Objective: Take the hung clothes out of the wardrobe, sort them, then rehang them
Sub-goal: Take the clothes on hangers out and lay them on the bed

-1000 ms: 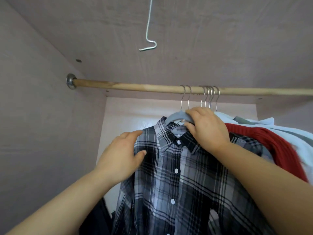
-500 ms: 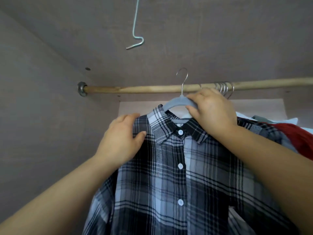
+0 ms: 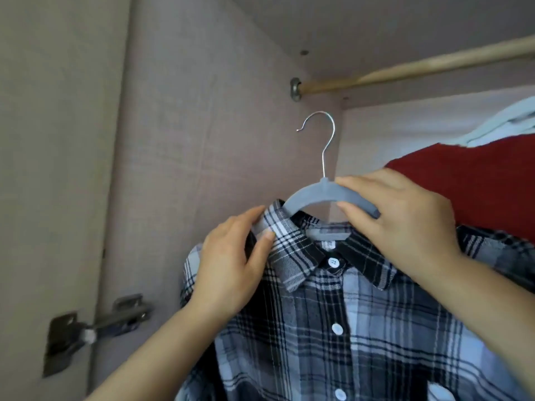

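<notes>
A black, grey and white plaid shirt (image 3: pixel 333 322) with white buttons hangs on a grey hanger (image 3: pixel 315 195) with a metal hook. The hook is free in the air, well below the wooden rail (image 3: pixel 405 69). My right hand (image 3: pixel 405 224) grips the hanger's right arm between thumb and fingers. My left hand (image 3: pixel 231 267) holds the shirt's left shoulder, with the thumb pressed on the collar. A red garment (image 3: pixel 477 183) and a pale blue one (image 3: pixel 509 123) still hang at the right; their hangers are out of view.
The wardrobe's left side wall (image 3: pixel 188 140) is close beside the shirt. A metal door hinge (image 3: pixel 95 328) sits at lower left on the open door (image 3: pixel 52 169). The rail's bracket (image 3: pixel 295 88) is fixed to the side wall.
The hanger with the plaid shirt has come off the rail and moved down and out of the wardrobe. Both hands kept their hold; the view swung left toward the door hinge.
</notes>
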A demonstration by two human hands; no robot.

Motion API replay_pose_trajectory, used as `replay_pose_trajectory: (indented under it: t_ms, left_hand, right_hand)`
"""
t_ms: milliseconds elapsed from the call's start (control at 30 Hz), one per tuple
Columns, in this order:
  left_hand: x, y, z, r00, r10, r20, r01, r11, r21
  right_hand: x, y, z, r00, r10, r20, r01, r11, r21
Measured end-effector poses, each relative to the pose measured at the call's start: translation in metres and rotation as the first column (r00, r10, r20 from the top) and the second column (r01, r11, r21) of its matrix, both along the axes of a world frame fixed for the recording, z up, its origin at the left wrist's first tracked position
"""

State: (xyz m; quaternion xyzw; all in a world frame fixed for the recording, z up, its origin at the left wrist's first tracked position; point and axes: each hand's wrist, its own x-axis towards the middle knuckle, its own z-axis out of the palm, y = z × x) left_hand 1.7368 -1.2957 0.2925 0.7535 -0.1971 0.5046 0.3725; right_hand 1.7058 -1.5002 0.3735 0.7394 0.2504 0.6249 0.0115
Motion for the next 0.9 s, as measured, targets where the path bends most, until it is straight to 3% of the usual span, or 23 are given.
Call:
replay_pose_trajectory:
  t_ms: [233,433,633,900]
  left_hand:
    - [-0.073,0.055,-0.086,0.964,0.232,-0.13,-0.233,0.973,0.011]
    - [-0.151,0.093,-0.139,0.835,0.498,-0.235,-0.507,0.862,0.025]
    - [-0.248,0.135,-0.179,0.654,0.696,-0.297,-0.716,0.696,0.053]
    - [-0.383,0.198,-0.211,0.351,0.872,-0.342,-0.927,0.376,0.008]
  right_hand:
    - [0.009,0.053,-0.09,0.946,0.311,-0.086,-0.303,0.948,0.103]
    - [-0.002,0.113,-0.159,0.82,0.552,-0.154,-0.536,0.833,0.136]
    - [-0.047,0.196,-0.208,0.603,0.761,-0.24,-0.742,0.645,0.182]
    - [-0.148,0.327,-0.254,0.199,0.914,-0.354,-0.905,0.31,0.291]
